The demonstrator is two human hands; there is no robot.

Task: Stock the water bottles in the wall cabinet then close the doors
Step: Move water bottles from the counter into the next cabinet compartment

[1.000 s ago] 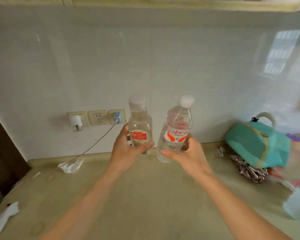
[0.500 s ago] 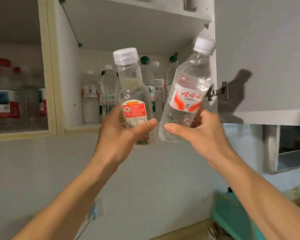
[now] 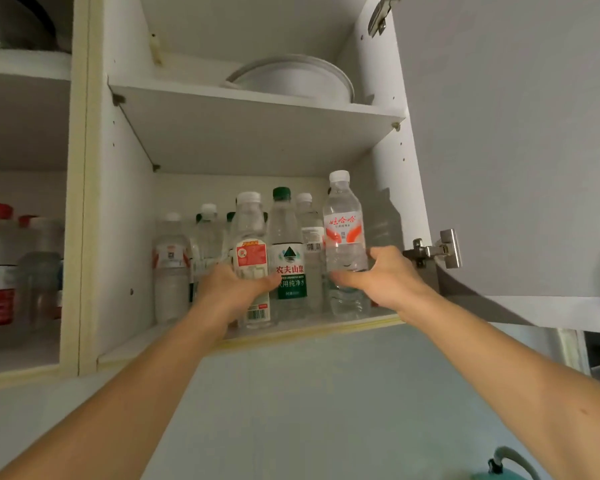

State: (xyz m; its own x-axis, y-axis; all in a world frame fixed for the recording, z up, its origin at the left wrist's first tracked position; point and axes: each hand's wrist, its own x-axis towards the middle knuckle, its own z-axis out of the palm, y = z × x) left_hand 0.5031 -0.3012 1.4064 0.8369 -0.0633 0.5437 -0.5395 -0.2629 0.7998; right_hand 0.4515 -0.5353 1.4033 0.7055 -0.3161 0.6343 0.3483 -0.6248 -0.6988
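Two bare forearms (no sleeves, watch or rings).

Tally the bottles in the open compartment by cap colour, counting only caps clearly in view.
White-capped bottles: 5, two of them held
Green-capped bottle: 1
Total: 6; darker caps behind are too hidden to count.

We list a clear bottle (image 3: 253,261) with a white cap and red-orange label; a clear bottle (image 3: 345,244) with a white cap and red-and-white label; a clear, green-capped bottle (image 3: 288,258) labelled green and white; a white bowl (image 3: 291,77); a white cabinet (image 3: 257,133) edged cream; a grey door (image 3: 516,133).
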